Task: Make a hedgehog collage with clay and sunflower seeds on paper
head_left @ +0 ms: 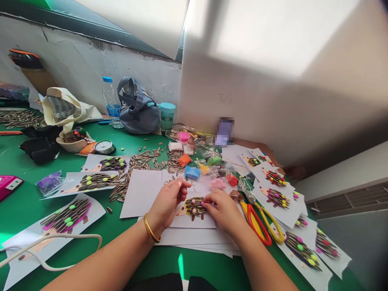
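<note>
In front of me lies a white card with a hedgehog picture [194, 206], its back covered in striped sunflower seeds edged with yellow clay. Two pale pink clay balls sit on the seeds. My right hand [224, 210] pinches a small magenta clay ball [203, 203] at the right end of the seeds. Over the card's left side, my left hand [169, 200] is raised with curled fingers; whether anything is inside cannot be seen. Under the card are white sheets [194, 238]. Beyond it lie blue clay [192, 173] and pink clay [217, 184].
Loose sunflower seeds [142, 159] spread behind the cards. Yellow-and-red scissors [257, 226] rest by my right forearm. Finished hedgehog cards [274, 196] overlap at right, and another card [66, 214] lies left near a white cable [72, 236]. A cup [167, 117], bag [141, 113] and bottle [112, 101] stand behind.
</note>
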Available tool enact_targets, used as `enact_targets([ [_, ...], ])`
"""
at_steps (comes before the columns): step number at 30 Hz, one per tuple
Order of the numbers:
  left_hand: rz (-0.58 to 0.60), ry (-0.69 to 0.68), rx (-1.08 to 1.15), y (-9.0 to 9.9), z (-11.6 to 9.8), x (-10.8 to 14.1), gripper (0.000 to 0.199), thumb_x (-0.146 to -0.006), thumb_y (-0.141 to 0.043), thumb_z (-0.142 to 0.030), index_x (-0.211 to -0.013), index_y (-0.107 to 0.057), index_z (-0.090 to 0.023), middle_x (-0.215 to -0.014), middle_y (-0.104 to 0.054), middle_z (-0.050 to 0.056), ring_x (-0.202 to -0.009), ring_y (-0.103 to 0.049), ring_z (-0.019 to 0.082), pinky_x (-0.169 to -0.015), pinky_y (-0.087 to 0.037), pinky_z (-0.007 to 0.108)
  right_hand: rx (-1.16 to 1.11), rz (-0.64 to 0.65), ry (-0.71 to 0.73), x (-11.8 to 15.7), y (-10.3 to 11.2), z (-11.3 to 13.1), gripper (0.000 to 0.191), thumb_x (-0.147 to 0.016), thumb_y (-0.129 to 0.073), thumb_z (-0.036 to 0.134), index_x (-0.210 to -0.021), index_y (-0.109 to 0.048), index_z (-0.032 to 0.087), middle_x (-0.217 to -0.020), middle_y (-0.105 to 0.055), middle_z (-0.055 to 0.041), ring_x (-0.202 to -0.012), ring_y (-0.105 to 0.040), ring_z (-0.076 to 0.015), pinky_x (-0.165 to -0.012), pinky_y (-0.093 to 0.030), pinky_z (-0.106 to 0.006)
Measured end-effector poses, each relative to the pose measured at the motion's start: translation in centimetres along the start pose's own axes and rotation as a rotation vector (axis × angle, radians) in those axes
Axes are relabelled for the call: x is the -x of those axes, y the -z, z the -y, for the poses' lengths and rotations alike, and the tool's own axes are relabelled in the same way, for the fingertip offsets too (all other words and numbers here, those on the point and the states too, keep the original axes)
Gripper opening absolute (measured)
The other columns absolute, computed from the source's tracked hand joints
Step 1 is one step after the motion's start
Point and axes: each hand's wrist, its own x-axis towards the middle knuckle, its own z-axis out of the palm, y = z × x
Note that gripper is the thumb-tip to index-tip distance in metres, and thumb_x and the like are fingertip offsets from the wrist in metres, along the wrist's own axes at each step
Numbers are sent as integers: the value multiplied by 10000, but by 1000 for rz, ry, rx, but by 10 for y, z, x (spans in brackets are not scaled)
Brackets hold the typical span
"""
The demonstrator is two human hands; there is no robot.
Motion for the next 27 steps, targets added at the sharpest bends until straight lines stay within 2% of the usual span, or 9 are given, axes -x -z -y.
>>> enact_targets([
  [13,-1,1,-6,0,0,0,395,-751,-702,-529,-796,-690,-136,-667,-536,-13,-620,-469,84,-613,-394,210,38,47,-10,1,11,2,195,-898,-580,219,-914,-768,266,-879,-695,-38,-873,-623,-208,-767,-477,-312],
  [16,-2,-6,-5,0,0,0,387,-754,-699,-524,-790,-691,-138,-670,-537,-10,-620,-470,87,-613,-397,217,7,-21,-9,2,14,-5,215,-914,-547,250,-944,-759,268,-913,-707,-37,-908,-631,-212,-784,-484,-318],
  [19,5,-8,1,0,-1,0,384,-750,-703,-523,-786,-691,-141,-670,-538,-10,-622,-471,88,-617,-401,218,21,-179,-23,2,18,-18,225,-917,-524,262,-1000,-733,247,-978,-695,-55,-925,-626,-222,-824,-485,-346],
  [22,8,0,-1,0,0,-1,377,-753,-703,-518,-789,-693,-143,-677,-540,-9,-626,-473,88,-622,-405,217,147,-325,-56,0,19,-30,265,-888,-551,270,-1111,-691,238,-1071,-650,-87,-1003,-587,-263,-893,-461,-402],
  [24,10,4,-5,1,1,-1,372,-757,-701,-515,-791,-693,-145,-683,-541,-8,-632,-474,87,-625,-405,215,226,-334,-78,-3,18,-35,334,-870,-569,258,-1193,-652,241,-1126,-622,-95,-1067,-552,-286,-935,-435,-428],
  [27,20,2,-12,1,2,-1,376,-765,-694,-520,-796,-694,-146,-690,-535,-9,-642,-470,86,-627,-401,209,280,-279,-111,-7,15,-37,374,-859,-577,219,-1230,-624,245,-1166,-603,-93,-1115,-524,-288,-947,-415,-428],
])
